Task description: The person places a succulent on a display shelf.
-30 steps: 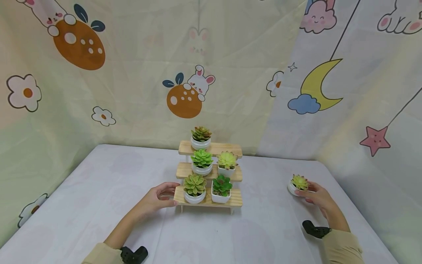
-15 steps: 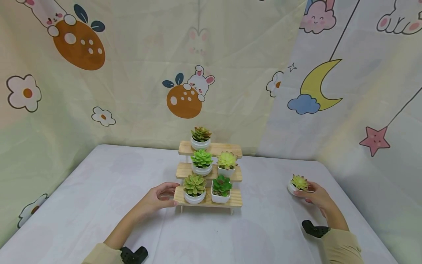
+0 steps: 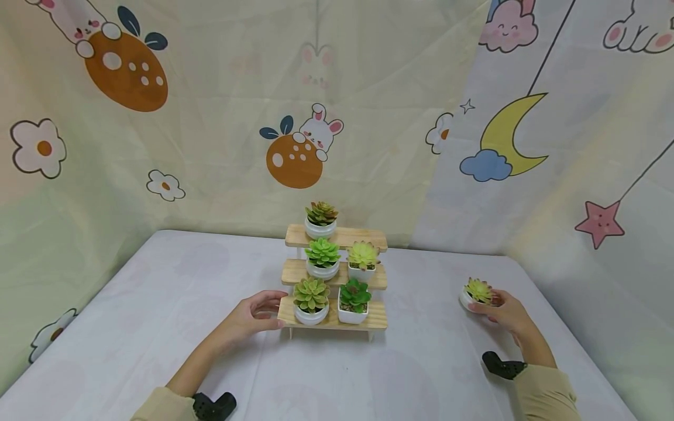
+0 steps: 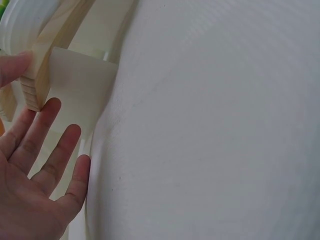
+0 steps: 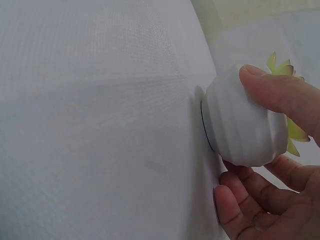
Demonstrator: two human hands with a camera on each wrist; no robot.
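Observation:
A three-tier wooden plant stand (image 3: 377, 316) stands mid-table, bearing several potted succulents. At its lowest tier's left end, my left hand (image 3: 247, 316) grips the board, thumb on top and fingertips at the underside. The left wrist view shows the board's end (image 4: 31, 95) between thumb and fingers, with the other fingers spread below. Off to the right, my right hand (image 3: 508, 314) holds a small yellow-green succulent (image 3: 478, 290) in a round white pot. In the right wrist view the ribbed pot (image 5: 245, 125) sits between thumb and fingers, its base right at the tablecloth.
On the bottom tier are a light green succulent (image 3: 311, 294) and a dark green one (image 3: 354, 296). The middle tier carries two more (image 3: 322, 253), the top tier one reddish-green succulent (image 3: 321, 214) at left. A printed cloth backdrop (image 3: 368, 76) rises behind the white table (image 3: 421, 362).

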